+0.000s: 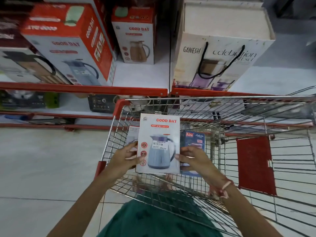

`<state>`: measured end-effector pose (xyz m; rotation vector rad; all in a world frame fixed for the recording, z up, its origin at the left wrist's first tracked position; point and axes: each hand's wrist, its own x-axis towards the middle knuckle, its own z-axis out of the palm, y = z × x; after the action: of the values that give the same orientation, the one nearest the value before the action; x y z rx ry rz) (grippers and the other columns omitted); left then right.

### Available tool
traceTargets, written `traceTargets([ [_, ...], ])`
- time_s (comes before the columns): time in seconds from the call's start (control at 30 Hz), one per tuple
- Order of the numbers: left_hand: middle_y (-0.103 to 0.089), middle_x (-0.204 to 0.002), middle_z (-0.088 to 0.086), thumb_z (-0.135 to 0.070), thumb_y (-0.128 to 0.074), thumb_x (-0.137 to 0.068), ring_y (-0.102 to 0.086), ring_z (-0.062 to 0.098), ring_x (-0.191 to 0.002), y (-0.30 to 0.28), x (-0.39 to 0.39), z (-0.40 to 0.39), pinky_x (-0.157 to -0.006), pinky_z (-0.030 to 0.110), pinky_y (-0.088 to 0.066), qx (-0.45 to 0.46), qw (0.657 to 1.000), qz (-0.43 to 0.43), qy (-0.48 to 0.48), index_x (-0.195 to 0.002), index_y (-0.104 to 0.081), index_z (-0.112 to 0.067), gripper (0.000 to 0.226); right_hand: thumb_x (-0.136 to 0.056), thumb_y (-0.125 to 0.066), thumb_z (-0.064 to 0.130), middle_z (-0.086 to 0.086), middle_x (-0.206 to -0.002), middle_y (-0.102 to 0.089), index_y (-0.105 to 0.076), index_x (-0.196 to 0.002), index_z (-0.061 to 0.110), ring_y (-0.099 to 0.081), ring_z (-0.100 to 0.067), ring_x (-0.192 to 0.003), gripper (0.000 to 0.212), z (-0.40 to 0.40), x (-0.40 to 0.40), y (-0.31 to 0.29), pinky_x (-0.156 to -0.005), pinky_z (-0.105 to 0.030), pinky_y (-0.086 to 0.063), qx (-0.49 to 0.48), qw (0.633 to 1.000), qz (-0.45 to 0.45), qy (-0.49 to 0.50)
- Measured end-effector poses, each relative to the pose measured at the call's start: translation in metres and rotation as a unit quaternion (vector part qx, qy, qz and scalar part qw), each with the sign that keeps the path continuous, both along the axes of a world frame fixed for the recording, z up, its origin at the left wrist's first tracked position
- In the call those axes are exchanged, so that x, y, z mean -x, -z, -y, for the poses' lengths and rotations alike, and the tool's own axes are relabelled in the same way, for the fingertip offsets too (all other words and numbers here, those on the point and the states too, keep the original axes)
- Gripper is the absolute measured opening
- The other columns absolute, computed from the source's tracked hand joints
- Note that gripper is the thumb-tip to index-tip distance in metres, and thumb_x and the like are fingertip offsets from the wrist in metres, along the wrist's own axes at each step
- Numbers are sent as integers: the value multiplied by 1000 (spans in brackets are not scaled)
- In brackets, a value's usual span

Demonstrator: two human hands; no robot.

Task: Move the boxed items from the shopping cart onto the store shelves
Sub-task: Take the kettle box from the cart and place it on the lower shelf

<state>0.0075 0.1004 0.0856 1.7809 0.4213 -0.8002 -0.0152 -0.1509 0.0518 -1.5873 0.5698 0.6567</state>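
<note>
A white Good Day box [159,144] showing a blue-grey jug is held upright above the wire shopping cart [222,106]. My left hand [125,157] grips its left edge and my right hand [192,157] grips its right edge. Inside the cart a dark blue Liza box [194,136] stands to the right of the held box, and a pale box [132,132] shows partly behind its left side. The shelf [140,74] ahead, with a red front rail, has bare white space between two standing boxes.
On the shelf stand a large red-and-white Good Day box [68,43] at left, a smaller Good Day box [136,35] behind the gap, and a white Ganesh gift box [220,53] at right. Lower shelves [68,106] hold dark items. The cart's red flap [254,165] is at right.
</note>
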Motion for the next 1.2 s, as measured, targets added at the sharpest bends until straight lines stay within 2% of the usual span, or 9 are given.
traceTargets([
  [0.1, -64, -123, 5, -8, -72, -78, -58, 22, -111, -13, 4, -7, -92, 49, -52, -3, 1000, 22, 10, -136, -46, -19, 65, -79, -75, 18, -6, -105, -69, -62, -107, 6, -69, -21, -95, 32, -10, 2, -19, -64, -24, -61, 12, 1000, 23, -6],
  [0.3, -66, -123, 8, -2, -76, -73, -64, 22, -106, -20, -2, -18, -95, 48, -52, -19, 999, 42, 23, -129, -55, -15, 61, -79, -75, 11, -8, -110, -66, -62, -105, 8, -69, -22, -90, 28, -26, 1, -31, -72, -35, -62, 35, 998, 47, 2],
  [0.43, -70, -114, 9, 6, -78, -65, -69, 20, -96, -20, -14, -22, -78, 29, -57, -53, 992, 115, 3, -119, -60, -6, 58, -79, -73, 6, -5, -112, -69, -62, -103, 10, -69, -15, -80, 26, -44, -12, -39, -80, -42, -60, 138, 983, 117, -30],
  [0.53, -75, -92, 3, 3, -81, -62, -72, 17, -80, -20, -34, -22, -61, 16, -53, -130, 968, 216, 5, -91, -65, -8, 34, -81, -71, 10, -3, -105, -74, -63, -108, 12, -71, -17, -87, 28, -60, -32, -49, -78, -34, -58, 256, 948, 186, -47],
  [0.63, -78, -85, 9, -3, -80, -65, -73, 22, -75, -17, -66, -23, -62, 27, -56, -210, 923, 322, -13, -89, -65, -7, 28, -82, -67, 7, -4, -97, -76, -64, -108, 13, -71, -20, -88, 27, -75, -61, -59, -71, -24, -52, 315, 915, 253, -28],
  [0.8, -76, -92, 12, -2, -75, -71, -73, 26, -82, -17, -132, -26, -74, 43, -61, -228, 893, 380, -79, -102, -65, -5, 33, -82, -67, 7, -8, -93, -76, -60, -113, 12, -72, -26, -86, 32, -95, -128, -71, -74, -28, -55, 355, 881, 312, 13],
  [0.93, -76, -89, 14, -2, -72, -74, -73, 27, -81, -14, -179, -28, -74, 42, -61, -245, 874, 409, -96, -97, -65, -4, 24, -81, -66, 4, -20, -96, -74, -59, -117, 11, -68, -39, -89, 38, -111, -177, -75, -73, -41, -55, 376, 860, 343, 35],
  [1.1, -74, -98, 15, -6, -69, -80, -71, 29, -88, -11, -221, -26, -82, 37, -59, -233, 869, 428, -85, -107, -64, -4, 27, -82, -66, 6, -21, -96, -73, -56, -120, 9, -67, -40, -88, 39, -114, -215, -61, -75, -44, -58, 385, 858, 340, 28],
  [1.2, -72, -104, 15, -6, -70, -80, -70, 28, -95, -3, -230, -26, -86, 36, -57, -247, 883, 393, -68, -109, -62, -3, 30, -82, -67, 6, -19, -98, -73, -57, -116, 9, -67, -38, -91, 35, -113, -225, -49, -79, -43, -58, 383, 861, 336, 19],
])
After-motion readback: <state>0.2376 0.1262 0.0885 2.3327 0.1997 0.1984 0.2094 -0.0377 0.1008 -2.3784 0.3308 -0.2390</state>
